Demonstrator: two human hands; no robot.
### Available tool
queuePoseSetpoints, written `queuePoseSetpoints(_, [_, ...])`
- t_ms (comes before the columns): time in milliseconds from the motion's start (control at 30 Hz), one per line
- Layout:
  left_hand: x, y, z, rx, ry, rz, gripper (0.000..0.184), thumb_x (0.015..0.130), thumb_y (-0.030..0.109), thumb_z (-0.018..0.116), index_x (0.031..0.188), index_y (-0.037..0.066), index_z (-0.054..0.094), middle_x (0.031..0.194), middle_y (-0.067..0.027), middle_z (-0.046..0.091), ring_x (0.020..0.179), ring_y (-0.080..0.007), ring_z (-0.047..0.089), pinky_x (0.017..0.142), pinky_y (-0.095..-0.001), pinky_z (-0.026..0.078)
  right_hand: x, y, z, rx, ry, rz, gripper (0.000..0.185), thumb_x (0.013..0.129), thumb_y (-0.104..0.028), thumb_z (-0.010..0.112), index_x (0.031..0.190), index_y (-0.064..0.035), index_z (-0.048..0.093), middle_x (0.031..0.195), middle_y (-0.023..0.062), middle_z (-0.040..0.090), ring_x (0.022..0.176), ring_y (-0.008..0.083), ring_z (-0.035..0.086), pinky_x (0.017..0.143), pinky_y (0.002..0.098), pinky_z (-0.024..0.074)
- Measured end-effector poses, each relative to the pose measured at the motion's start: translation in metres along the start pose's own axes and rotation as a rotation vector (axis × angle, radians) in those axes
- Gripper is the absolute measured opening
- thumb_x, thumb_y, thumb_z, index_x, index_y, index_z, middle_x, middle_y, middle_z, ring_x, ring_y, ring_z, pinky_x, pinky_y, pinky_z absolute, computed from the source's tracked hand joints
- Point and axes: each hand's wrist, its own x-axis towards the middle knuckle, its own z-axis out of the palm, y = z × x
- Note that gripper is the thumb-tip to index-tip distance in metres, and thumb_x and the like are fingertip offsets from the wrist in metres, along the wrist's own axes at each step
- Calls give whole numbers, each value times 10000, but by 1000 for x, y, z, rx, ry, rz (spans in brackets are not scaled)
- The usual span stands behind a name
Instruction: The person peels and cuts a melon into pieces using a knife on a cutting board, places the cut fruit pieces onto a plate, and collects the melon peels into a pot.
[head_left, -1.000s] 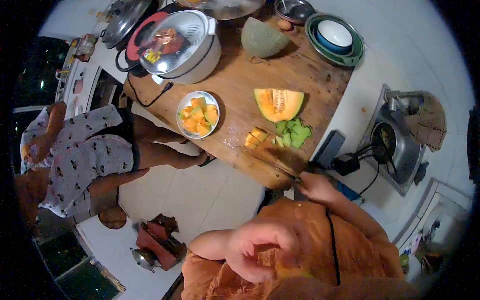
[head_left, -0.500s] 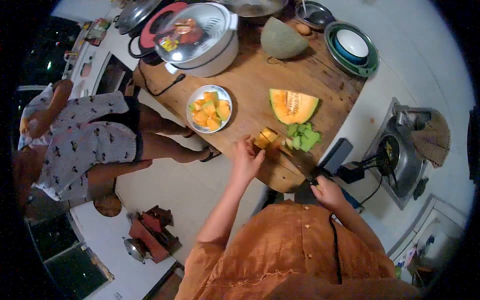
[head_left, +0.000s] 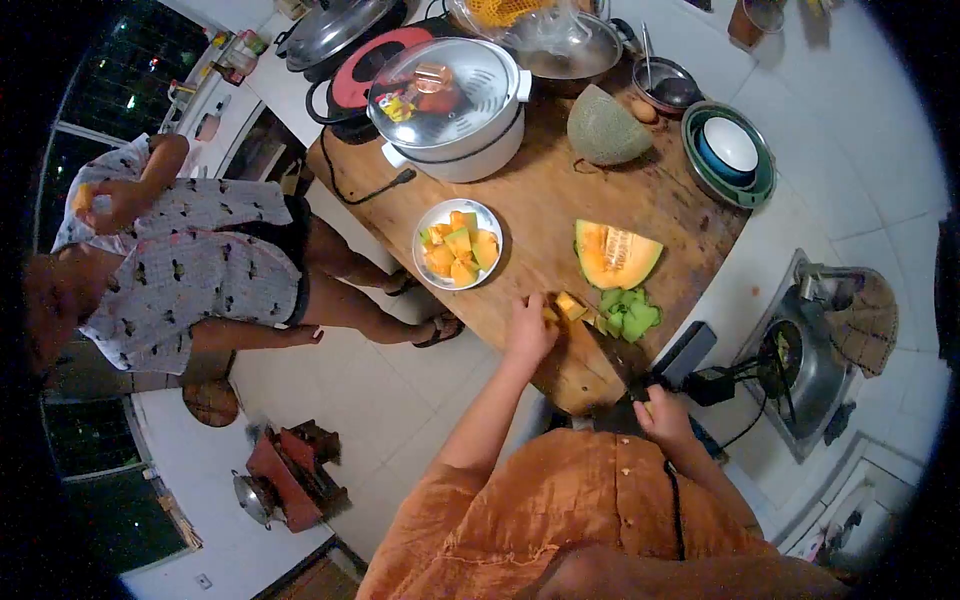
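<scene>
My right hand (head_left: 662, 412) grips a knife (head_left: 614, 358) by its handle, the blade pointing up and left across the wooden table. My left hand (head_left: 530, 330) is at the table's near edge, its fingers closed on a small melon piece that they partly cover. Another orange melon piece (head_left: 571, 305) lies just right of those fingers, near the blade tip. Green melon peels (head_left: 628, 315) are heaped beyond the blade. Behind them rests a cut melon wedge (head_left: 615, 255) with its seeds showing. A white plate (head_left: 421, 264) of melon chunks stands to the left.
On the wooden table (head_left: 540, 220) are a white pot (head_left: 455, 150), half a melon (head_left: 607, 125) and stacked bowls (head_left: 730, 145). A dark phone-like slab (head_left: 686, 355) is by the right edge, near a sink (head_left: 800, 400). Another person (head_left: 200, 245) stands at left, holding an orange piece.
My left fingers, spread before, have closed at the melon piece. The view has shifted, so the table appears lower and further right. The other person's hand with an orange piece is now visible.
</scene>
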Motion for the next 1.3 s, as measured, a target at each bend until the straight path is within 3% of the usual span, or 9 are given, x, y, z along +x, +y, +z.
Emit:
queuePoseSetpoints(333, [78,-3,-115,184,455,345,364,662,11,632,1007,45,522,976,-213,503,897,-392,519,773,-441,446,3,-13,-2,72,-47,40,267,838,-268,570,865,-28,457,741,249,550,707,439,546,598,500,422])
queuePoseSetpoints(467, [127,-11,-130,599,189,337,406,672,41,629,1070,80,561,989,-197,542,864,-362,543,782,-440,452,1,-23,-7,45,-84,105,269,837,-269,571,871,-30,452,741,242,552,708,440,544,598,496,427])
queuePoseSetpoints(567, [126,1,-124,755,355,483,437,687,80,647,1114,107,561,1034,-191,546,887,-353,548,804,-430,455,-1,-16,-3,44,-73,92,278,835,-281,572,865,-33,451,730,236,554,704,432,550,589,492,429])
queuePoseSetpoints(700, [89,14,-82,277,193,541,494,707,153,680,1173,121,518,1048,-208,520,994,-368,508,849,-430,441,-3,-10,-5,38,-41,127,279,838,-280,569,853,-30,446,745,234,554,705,426,554,570,485,422])
queuePoseSetpoints(733, [76,14,-70,63,-70,581,516,710,159,683,1188,111,496,1051,-219,504,1005,-381,496,872,-436,429,-3,-9,-6,51,-63,155,281,840,-278,566,883,-21,461,772,232,561,718,424,557,578,485,424])
queuePoseSetpoints(833, [29,25,-39,211,-182,683,500,711,123,650,1183,111,485,1082,-227,471,934,-393,523,806,-442,463,-1,-17,-17,95,-70,167,292,842,-281,563,903,-11,469,785,234,565,729,424,559,595,484,432])
queuePoseSetpoints(1000, [14,23,-16,338,-232,373,320,731,45,547,1047,82,511,1010,-213,485,827,-376,554,679,-449,485,2,-13,-15,74,-24,126,280,832,-256,572,925,-7,483,786,240,576,732,439,558,607,490,440])
queuePoseSetpoints(1100, [16,9,-19,357,-168,449,482,640,117,692,1075,59,494,1024,-226,504,903,-411,533,761,-474,461,3,-13,-14,22,9,76,255,826,-234,578,911,-11,487,778,240,576,717,439,557,601,491,438])
queuePoseSetpoints(1300, [26,-6,-85,135,152,323,385,679,120,674,1004,9,500,945,-193,543,884,-356,550,757,-437,452,6,-12,-10,72,29,14,261,816,-227,587,913,-4,491,750,236,568,705,433,555,604,490,437])
